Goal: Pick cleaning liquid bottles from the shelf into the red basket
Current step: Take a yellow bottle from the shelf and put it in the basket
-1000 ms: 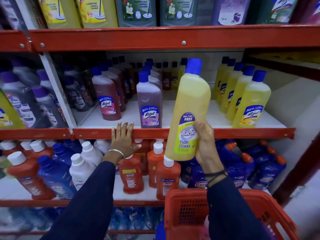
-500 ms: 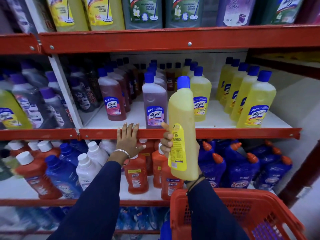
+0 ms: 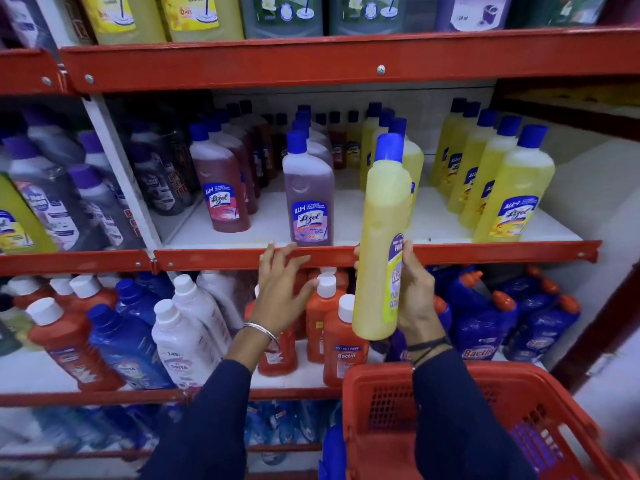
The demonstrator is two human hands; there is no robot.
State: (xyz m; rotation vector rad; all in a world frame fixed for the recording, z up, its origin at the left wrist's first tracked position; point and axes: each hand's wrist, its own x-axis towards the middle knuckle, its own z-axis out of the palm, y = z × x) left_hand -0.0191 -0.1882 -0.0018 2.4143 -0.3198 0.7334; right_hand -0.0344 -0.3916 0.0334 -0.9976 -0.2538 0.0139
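Red metal shelves (image 3: 450, 252) fill the view, packed with cleaning liquid bottles. A person in dark blue sleeves stands facing them.

Their right hand (image 3: 415, 299) is closed around a tall yellow bottle (image 3: 381, 244) with a blue cap, holding it upright in front of the middle shelf's edge. Its grip wraps the lower half, fingers on the side label, thumb behind. The bottle hangs clear of the shelf, above the near left corner of a red basket (image 3: 519, 410) that sits at the lower right, under the right forearm.

Their left hand (image 3: 280, 292) is open, fingers spread, holding nothing. The fingertips (image 3: 270, 251) reach the red edge of the middle shelf, just below a purple bottle (image 3: 308, 199). A silver bangle (image 3: 261, 330) circles that wrist; dark bands (image 3: 427, 348) circle the right one.

On the middle shelf stand rows of pink bottles (image 3: 221, 192) to the left and more yellow bottles (image 3: 512, 188) to the right. Below are orange bottles (image 3: 343, 344) with white caps, white bottles (image 3: 183, 341), and blue bottles (image 3: 485, 327) with orange caps.
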